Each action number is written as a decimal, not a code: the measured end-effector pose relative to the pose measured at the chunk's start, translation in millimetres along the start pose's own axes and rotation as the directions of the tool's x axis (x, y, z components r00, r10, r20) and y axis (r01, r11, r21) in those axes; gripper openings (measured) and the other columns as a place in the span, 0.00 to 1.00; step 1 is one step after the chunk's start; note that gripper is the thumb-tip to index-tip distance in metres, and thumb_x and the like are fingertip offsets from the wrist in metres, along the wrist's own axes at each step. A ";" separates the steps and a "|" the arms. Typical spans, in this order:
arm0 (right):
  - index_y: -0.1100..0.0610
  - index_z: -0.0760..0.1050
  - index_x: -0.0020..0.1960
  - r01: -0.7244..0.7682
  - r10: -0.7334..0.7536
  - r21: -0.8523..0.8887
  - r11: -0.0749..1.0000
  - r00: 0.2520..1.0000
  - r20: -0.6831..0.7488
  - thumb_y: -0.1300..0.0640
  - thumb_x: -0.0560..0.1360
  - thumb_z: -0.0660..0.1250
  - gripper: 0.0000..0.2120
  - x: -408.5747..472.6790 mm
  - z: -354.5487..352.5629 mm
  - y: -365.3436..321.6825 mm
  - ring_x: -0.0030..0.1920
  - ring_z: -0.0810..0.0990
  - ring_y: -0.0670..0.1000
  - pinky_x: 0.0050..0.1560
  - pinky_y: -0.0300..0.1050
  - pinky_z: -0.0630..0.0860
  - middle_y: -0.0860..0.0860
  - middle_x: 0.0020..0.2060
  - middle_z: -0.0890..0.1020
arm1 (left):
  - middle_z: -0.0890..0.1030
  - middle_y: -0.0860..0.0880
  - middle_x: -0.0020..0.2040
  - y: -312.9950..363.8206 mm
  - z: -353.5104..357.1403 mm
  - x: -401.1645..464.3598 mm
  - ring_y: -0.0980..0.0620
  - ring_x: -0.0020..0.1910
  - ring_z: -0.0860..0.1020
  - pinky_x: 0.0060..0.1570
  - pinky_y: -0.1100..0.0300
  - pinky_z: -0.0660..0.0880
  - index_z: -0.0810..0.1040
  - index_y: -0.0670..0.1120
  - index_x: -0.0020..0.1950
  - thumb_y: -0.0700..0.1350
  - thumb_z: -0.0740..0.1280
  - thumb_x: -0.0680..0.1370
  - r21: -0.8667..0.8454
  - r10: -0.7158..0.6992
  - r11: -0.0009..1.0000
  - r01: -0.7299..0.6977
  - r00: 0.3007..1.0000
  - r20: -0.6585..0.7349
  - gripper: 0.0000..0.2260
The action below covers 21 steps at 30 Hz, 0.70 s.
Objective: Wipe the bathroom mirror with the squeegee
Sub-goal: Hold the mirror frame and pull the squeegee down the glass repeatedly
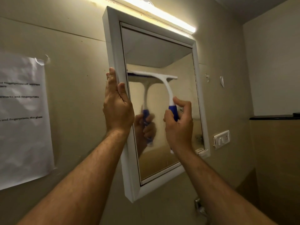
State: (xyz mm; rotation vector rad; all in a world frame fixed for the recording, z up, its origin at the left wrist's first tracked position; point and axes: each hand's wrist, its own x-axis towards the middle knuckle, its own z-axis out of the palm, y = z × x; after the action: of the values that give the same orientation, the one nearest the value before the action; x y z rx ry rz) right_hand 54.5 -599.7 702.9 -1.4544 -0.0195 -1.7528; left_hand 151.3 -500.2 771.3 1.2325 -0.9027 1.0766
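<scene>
Both forearms bare, no sleeves, left grip (117, 104) ringless.

Warm, dim room lit by a tube light (155, 13) above the mirror (162, 103); glare blooms along it and washes the wall just beside. Straight edges bow from wide-angle distortion. Printed sheet (22, 117) left of the mirror is soft, text partly illegible.
</scene>
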 end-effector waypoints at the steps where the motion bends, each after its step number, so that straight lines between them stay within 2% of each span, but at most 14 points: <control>1: 0.46 0.67 0.63 0.004 -0.004 -0.004 1.000 1.000 0.002 0.59 0.79 0.64 0.16 8.2 3.1 -4.7 0.38 0.80 0.50 0.36 0.43 0.80 0.51 0.39 0.79 | 0.60 0.52 0.77 0.4 -0.1 0.0 0.52 0.73 0.63 0.63 0.62 0.62 0.54 0.54 0.78 0.51 0.50 0.84 0.007 -0.001 1.000 0.001 1.000 -0.004 0.21; 3: 0.46 0.65 0.64 0.006 -0.006 -0.030 1.000 1.000 0.008 0.57 0.79 0.64 0.16 21.9 9.8 -12.7 0.40 0.81 0.45 0.36 0.36 0.79 0.48 0.41 0.79 | 0.60 0.52 0.77 0.6 -0.1 0.6 0.52 0.73 0.63 0.62 0.62 0.62 0.54 0.54 0.78 0.51 0.50 0.84 0.013 -0.007 1.000 0.007 1.000 -0.002 0.21; 5: 0.45 0.65 0.65 -0.007 0.008 -0.041 0.999 1.000 0.017 0.56 0.79 0.64 0.17 26.2 12.4 -15.1 0.40 0.81 0.43 0.37 0.34 0.79 0.46 0.42 0.79 | 0.60 0.52 0.77 -0.3 -0.7 -0.1 0.51 0.73 0.63 0.63 0.60 0.63 0.54 0.55 0.78 0.52 0.50 0.84 0.007 -0.009 1.000 0.009 1.000 0.006 0.22; 9: 0.42 0.66 0.62 -0.047 0.048 -0.042 0.998 0.998 0.037 0.57 0.78 0.63 0.16 2.9 0.4 -3.4 0.35 0.79 0.50 0.34 0.44 0.79 0.54 0.40 0.78 | 0.60 0.53 0.77 0.5 -2.6 -2.3 0.51 0.74 0.63 0.65 0.60 0.63 0.55 0.54 0.78 0.51 0.51 0.84 -0.013 -0.010 1.000 0.010 1.000 0.009 0.21; 14: 0.39 0.67 0.57 -0.112 0.113 -0.045 0.993 0.993 0.038 0.61 0.77 0.65 0.18 -34.6 -22.6 17.9 0.37 0.80 0.52 0.34 0.47 0.81 0.50 0.47 0.78 | 0.59 0.53 0.77 1.9 -2.1 -3.7 0.51 0.74 0.62 0.64 0.61 0.62 0.54 0.54 0.78 0.51 0.51 0.84 -0.025 -0.017 1.000 0.018 1.000 0.020 0.22; 17: 0.42 0.69 0.58 -0.073 0.075 -0.059 0.996 0.997 0.018 0.62 0.77 0.65 0.17 -19.2 -25.2 7.6 0.37 0.79 0.55 0.34 0.54 0.80 0.50 0.42 0.78 | 0.59 0.54 0.77 1.6 -2.5 -3.5 0.52 0.74 0.61 0.66 0.60 0.61 0.54 0.54 0.78 0.50 0.51 0.84 -0.030 -0.001 1.000 0.002 1.000 0.016 0.22; 19: 0.43 0.69 0.60 -0.054 0.055 -0.050 0.997 0.998 0.006 0.58 0.78 0.64 0.14 3.7 -18.0 -4.9 0.35 0.79 0.56 0.33 0.50 0.78 0.54 0.40 0.79 | 0.59 0.54 0.77 -0.1 -2.5 -3.7 0.55 0.74 0.61 0.66 0.63 0.60 0.54 0.54 0.78 0.50 0.51 0.84 -0.035 0.003 0.999 -0.002 1.000 0.016 0.22; 21: 0.43 0.68 0.62 -0.058 0.058 -0.036 0.998 0.998 0.006 0.52 0.80 0.62 0.12 29.1 -5.7 -15.8 0.35 0.78 0.53 0.32 0.42 0.76 0.56 0.42 0.80 | 0.58 0.55 0.77 -1.9 -2.3 -4.7 0.57 0.73 0.59 0.65 0.64 0.59 0.54 0.55 0.78 0.51 0.51 0.84 -0.043 0.017 0.999 -0.016 1.000 0.019 0.22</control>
State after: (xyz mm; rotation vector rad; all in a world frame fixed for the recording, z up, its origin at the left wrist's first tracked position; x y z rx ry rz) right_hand 41.2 -609.0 732.3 -1.4725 0.0505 -1.7090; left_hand 151.8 -498.6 766.0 1.2040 -0.9480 1.0548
